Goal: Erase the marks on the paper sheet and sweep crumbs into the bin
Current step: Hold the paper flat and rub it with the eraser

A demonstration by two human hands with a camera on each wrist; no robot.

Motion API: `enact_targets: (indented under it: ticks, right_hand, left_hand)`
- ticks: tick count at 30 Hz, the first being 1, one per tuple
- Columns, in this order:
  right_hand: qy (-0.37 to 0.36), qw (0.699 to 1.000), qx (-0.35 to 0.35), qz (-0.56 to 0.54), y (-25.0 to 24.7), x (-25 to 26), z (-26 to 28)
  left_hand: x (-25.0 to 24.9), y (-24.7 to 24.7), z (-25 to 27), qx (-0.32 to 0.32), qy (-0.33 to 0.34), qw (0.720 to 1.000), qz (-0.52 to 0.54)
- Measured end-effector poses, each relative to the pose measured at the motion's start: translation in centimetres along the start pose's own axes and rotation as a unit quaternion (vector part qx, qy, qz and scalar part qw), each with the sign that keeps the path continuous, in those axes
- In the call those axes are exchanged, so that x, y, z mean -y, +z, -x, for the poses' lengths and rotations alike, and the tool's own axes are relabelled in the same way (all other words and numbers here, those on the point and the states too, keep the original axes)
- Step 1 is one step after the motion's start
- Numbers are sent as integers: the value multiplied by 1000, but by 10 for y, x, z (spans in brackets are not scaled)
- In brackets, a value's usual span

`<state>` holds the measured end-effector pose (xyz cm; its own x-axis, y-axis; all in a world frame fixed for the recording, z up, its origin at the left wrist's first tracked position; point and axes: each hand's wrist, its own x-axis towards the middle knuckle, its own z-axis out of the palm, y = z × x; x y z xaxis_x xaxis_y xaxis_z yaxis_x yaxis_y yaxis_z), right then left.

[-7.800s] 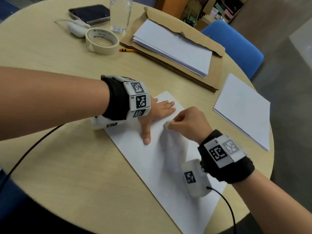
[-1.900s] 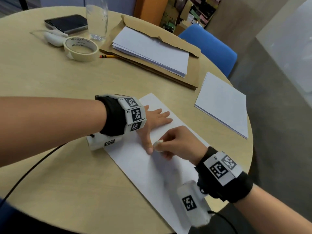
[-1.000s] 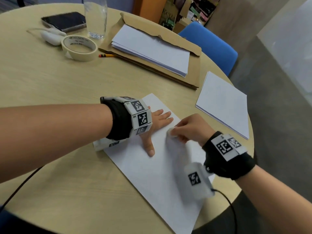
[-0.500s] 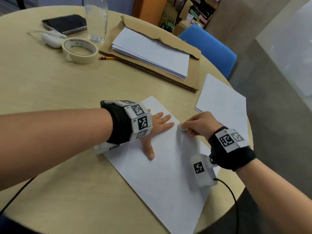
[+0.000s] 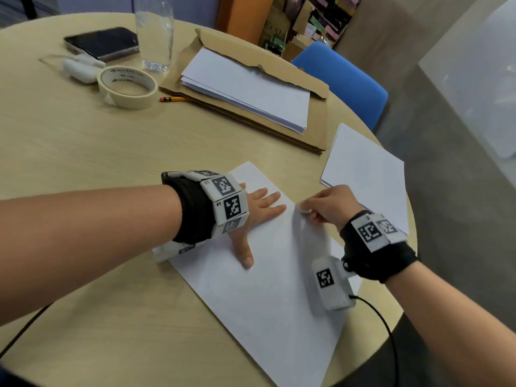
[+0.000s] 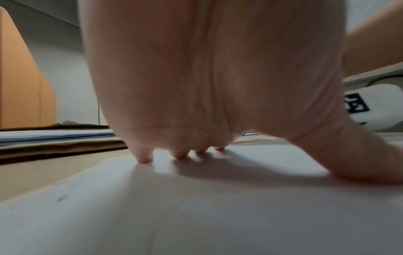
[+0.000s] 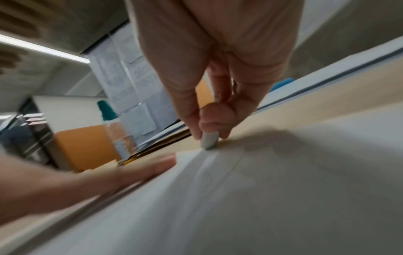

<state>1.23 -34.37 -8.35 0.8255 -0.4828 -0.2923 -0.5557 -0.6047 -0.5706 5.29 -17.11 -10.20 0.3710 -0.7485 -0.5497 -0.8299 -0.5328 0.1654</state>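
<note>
Overhead, head view: left hand (image 5: 261, 209) flat, fingers spread on paper sheet (image 5: 268, 297), likely pinning it to the worktop (image 5: 83, 152); right hand (image 5: 332, 203) pinches eraser (image 5: 303, 209) at the sheet's far edge. Left wrist view: fingertips (image 6: 144, 157) pressing. Right wrist view: eraser tip touching paper; bin unseen.

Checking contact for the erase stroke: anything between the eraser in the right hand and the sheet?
Nothing visible. The right hand pinches the eraser, whose tip meets the paper sheet at its far edge. The left hand presses flat on the sheet beside it, clear of the eraser.
</note>
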Motion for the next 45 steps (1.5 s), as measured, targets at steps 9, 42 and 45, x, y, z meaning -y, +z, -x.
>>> enact_targets:
  ticks: [9,42,45]
  right_hand:
    - [-28,996,81,13,14,-4,37]
    - [-128,986,50,98,20,9,47]
    - [-196,967,69,149,36,10,70]
  left_hand:
    - [2,1,-4,4,-4,1000,-5]
    - [1,7,-6,-4,-16,999,-31]
    - [2,7,-6,-10,-12,999,-33]
